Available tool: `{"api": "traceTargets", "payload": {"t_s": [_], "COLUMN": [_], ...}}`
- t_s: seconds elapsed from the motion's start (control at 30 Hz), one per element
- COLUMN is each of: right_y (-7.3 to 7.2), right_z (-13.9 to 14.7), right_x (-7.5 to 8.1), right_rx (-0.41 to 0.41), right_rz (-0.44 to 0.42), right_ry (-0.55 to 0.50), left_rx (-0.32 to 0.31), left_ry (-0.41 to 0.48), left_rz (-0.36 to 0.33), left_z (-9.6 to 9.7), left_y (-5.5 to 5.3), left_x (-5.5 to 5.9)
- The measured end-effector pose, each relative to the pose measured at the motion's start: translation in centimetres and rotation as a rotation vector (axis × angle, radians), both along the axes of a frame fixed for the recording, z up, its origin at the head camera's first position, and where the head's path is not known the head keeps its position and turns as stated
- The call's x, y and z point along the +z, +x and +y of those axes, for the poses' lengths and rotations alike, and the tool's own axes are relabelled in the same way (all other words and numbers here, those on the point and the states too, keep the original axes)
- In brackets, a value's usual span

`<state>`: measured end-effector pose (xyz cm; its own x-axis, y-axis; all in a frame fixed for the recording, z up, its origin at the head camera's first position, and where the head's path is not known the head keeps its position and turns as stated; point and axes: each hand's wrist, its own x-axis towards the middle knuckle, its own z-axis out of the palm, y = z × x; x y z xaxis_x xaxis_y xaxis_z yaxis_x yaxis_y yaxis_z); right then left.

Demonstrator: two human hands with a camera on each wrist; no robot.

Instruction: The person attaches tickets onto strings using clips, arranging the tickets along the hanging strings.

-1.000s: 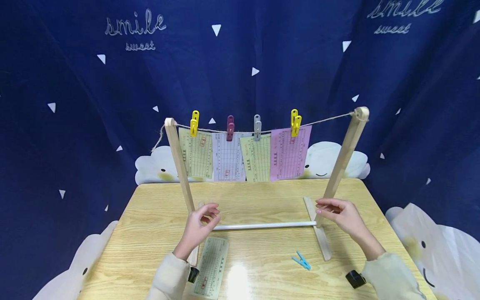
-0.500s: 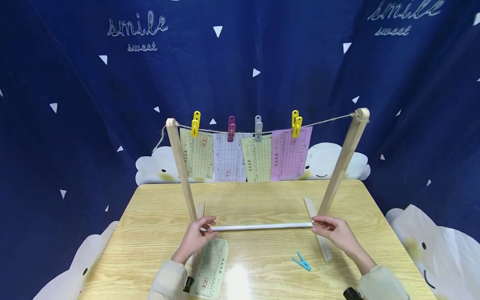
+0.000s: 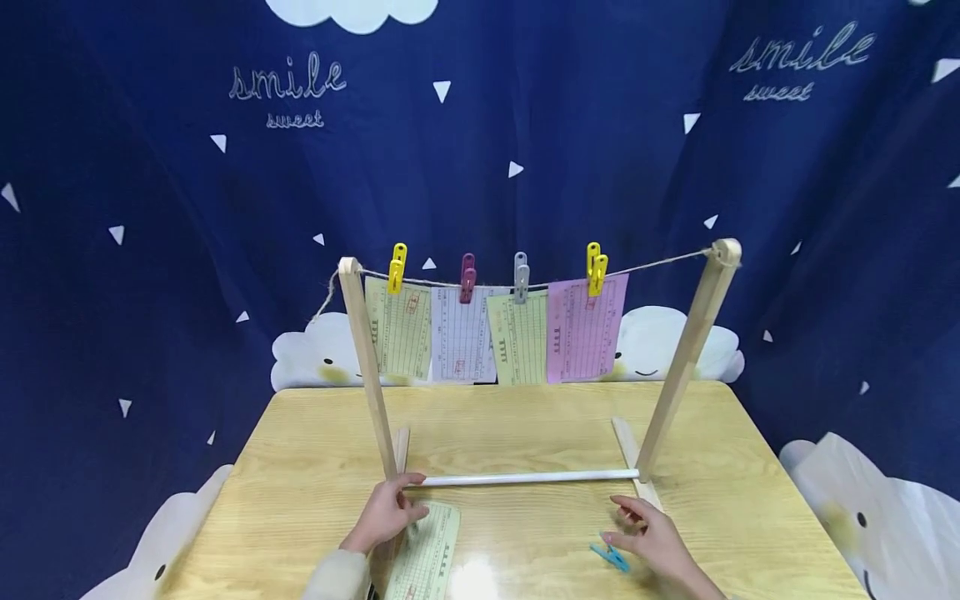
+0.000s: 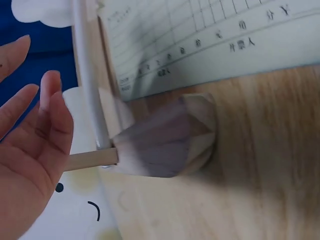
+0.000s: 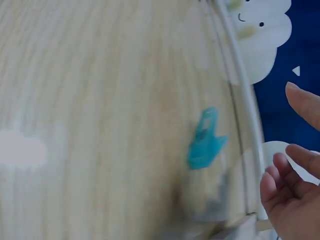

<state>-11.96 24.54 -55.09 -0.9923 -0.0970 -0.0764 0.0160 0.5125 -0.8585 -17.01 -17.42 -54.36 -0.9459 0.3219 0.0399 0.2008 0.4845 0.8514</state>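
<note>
My left hand [image 3: 384, 514] is loosely bent above the left foot of a small wooden drying rack, beside the top of a pale green receipt slip [image 3: 429, 550] that lies on the table. In the left wrist view nothing sits between that hand's relaxed fingers [image 4: 52, 107], and the slip [image 4: 200, 55] lies beyond them. My right hand [image 3: 651, 537] hovers over the table at the right with thumb and fingers apart. Just left of its thumb lies a light blue clothespin [image 3: 611, 557]. The right wrist view has the clothespin [image 5: 204, 142] apart from the fingers.
A left post [image 3: 367, 367] and a right post [image 3: 686, 358] carry a twine line [image 3: 660, 262]. Receipt slips hang there, including a pink one [image 3: 581, 337], under yellow, maroon and grey clothespins [image 3: 521, 279]. A white rod [image 3: 525, 478] joins the posts low down.
Both hands come down from the rod's ends, the left toward the slip and the right toward the blue clothespin. The head view tilts up slightly, so the rack sits lower.
</note>
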Motion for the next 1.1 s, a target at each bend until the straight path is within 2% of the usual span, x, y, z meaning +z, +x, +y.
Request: {"api": "traceTargets", "payload": {"t_s": [0.1, 0.23, 0.3, 0.47, 0.7, 0.9, 1.0, 1.1], "right_y": [0.7, 1.2, 1.6, 1.8, 1.7, 1.8, 1.6, 1.4], "right_z": [-0.2, -0.2, -0.2, -0.4, -0.8, -1.0, -1.3, -1.6], "right_x": [-1.3, -2.7, -3.1, -3.9, -4.4, -4.8, -4.9, -4.9], "right_rx": [0.005, 0.031, 0.031, 0.009, -0.026, -0.038, -0.049, -0.068], "right_rz": [-0.001, 0.015, 0.007, 0.036, 0.043, 0.044, 0.072, 0.087], "right_ry": [0.041, 0.05, 0.046, 0.114, 0.215, 0.247, 0.233, 0.227], "left_rx": [-0.02, -0.043, -0.05, -0.045, -0.044, -0.026, -0.014, 0.002], "left_ry": [-0.013, -0.044, -0.064, -0.1, -0.111, -0.246, -0.312, -0.344], "left_rz": [-0.027, -0.046, -0.041, -0.022, -0.016, 0.021, 0.038, 0.02], "left_z": [-0.3, -0.3, -0.3, -0.3, -0.1, 0.3, 0.5, 0.5], "left_y": [0.4, 0.3, 0.4, 0.1, 0.0, 0.1, -0.1, -0.2], "left_x": [-0.8, -1.9, -2.4, -3.1, -3.4, -3.4, -3.4, -3.5]}}
